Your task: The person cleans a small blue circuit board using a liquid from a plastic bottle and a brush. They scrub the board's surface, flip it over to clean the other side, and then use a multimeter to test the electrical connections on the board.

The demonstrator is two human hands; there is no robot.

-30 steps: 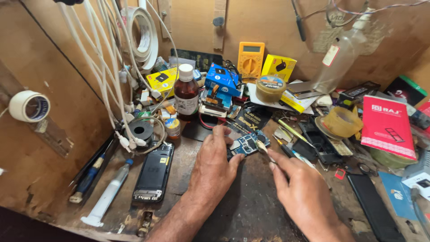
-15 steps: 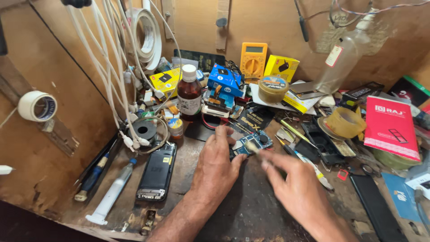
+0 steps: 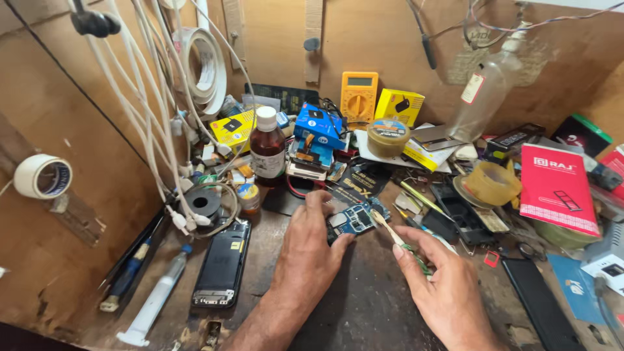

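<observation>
Circuit board [image 3: 354, 220], small and blue, lies near the middle of the cluttered workbench [image 3: 364, 305], pinned under the fingertips of the left hand [image 3: 305, 260], which presses flat on it. Right hand [image 3: 448, 292] pinches a thin brush [image 3: 390, 233], its pale tip touching the board's right edge. Toward the back edge stands a brown glass bottle [image 3: 267, 151] with a white cap, dark liquid filling most of it. At the back right corner a clear plastic bottle [image 3: 484, 94] leans tilted; its contents cannot be made out. A black phone [image 3: 222, 262] lies by the left edge.
</observation>
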